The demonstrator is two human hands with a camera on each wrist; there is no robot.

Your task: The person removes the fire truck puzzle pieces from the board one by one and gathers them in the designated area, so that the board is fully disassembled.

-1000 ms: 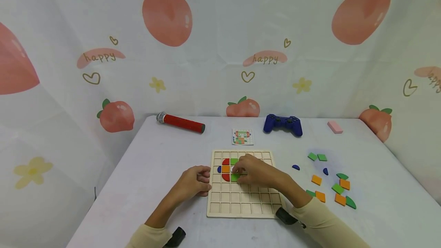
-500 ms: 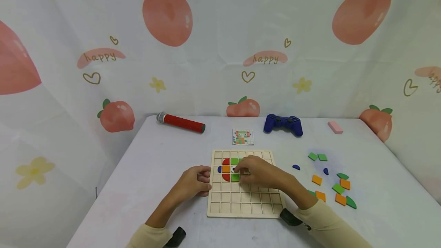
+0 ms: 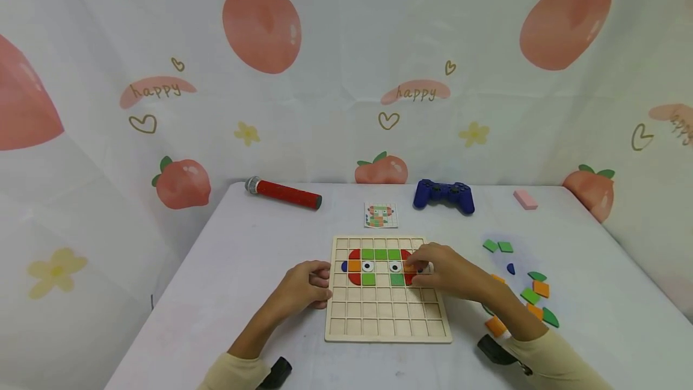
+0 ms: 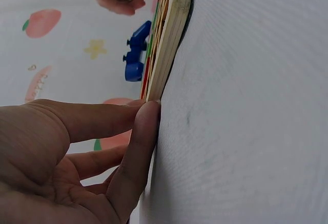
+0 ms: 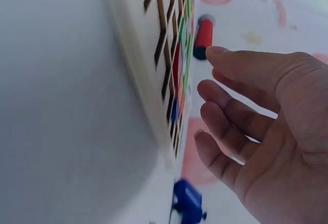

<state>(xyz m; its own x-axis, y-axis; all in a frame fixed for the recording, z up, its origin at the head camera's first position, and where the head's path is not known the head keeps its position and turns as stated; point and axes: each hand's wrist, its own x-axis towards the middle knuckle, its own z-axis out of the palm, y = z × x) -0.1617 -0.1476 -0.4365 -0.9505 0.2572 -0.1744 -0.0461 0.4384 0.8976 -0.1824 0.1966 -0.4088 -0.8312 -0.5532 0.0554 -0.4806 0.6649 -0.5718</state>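
Head view: left hand [image 3: 304, 286] pinches the left edge of the grid board [image 3: 379, 312]; right hand [image 3: 446, 269], fingers parted, hovers above its right side. Coloured tiles [image 3: 381, 254] sit in the board's far half; loose tiles [image 3: 530, 296] lie right of it.

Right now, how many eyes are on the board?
2: one eye beside the left orange square, another eye near the right hand, which may hide more.
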